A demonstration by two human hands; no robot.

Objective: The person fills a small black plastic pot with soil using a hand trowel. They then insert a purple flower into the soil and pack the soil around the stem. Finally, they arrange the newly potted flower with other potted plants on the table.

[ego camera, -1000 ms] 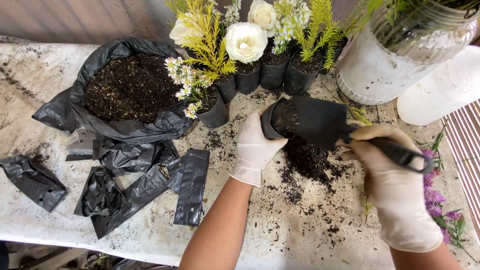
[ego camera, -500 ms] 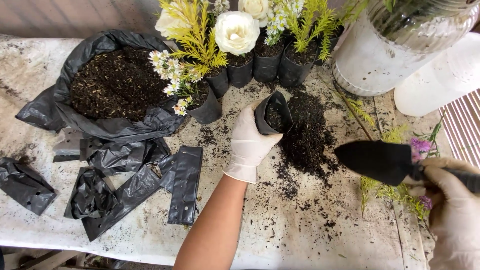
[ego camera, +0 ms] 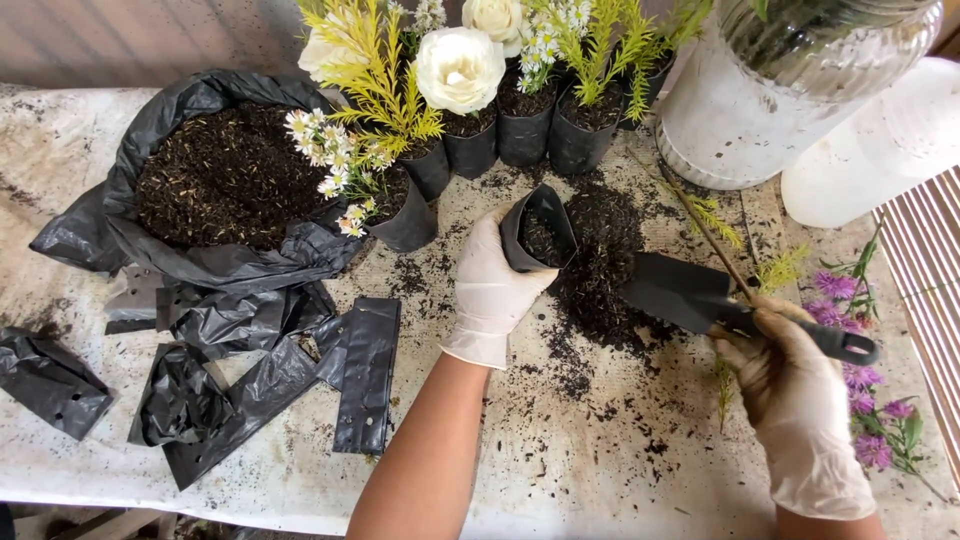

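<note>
Covering most of the frame, the white, soil-stained counter (ego camera: 600, 470) carries scattered dark crumbs and a loose heap of black potting soil (ego camera: 600, 270) at its centre. The white-gloved left hand (ego camera: 492, 290) sits just left of that heap, its grip clenched around a small black plastic nursery bag (ego camera: 538, 232) held open and partly filled with soil. At centre right the white-gloved right hand (ego camera: 790, 390) has its grip closed on the handle of a black hand trowel (ego camera: 700, 298), whose blade lies flat beside the heap, together with a thin green-leafed stem (ego camera: 712, 228) running diagonally up from the fingers.

In the upper left a large black plastic sack of dark soil (ego camera: 225, 185) lies open, and flat empty black bags (ego camera: 365, 370) are strewn below it toward the lower left. Along the top edge stands a row of filled black pots with yellow-green foliage, small daisies and white roses (ego camera: 460, 68). A big white ribbed jar (ego camera: 745, 120) fills the upper right, and purple flowers (ego camera: 870, 390) lie at the right edge beside a slatted panel (ego camera: 935, 290).
</note>
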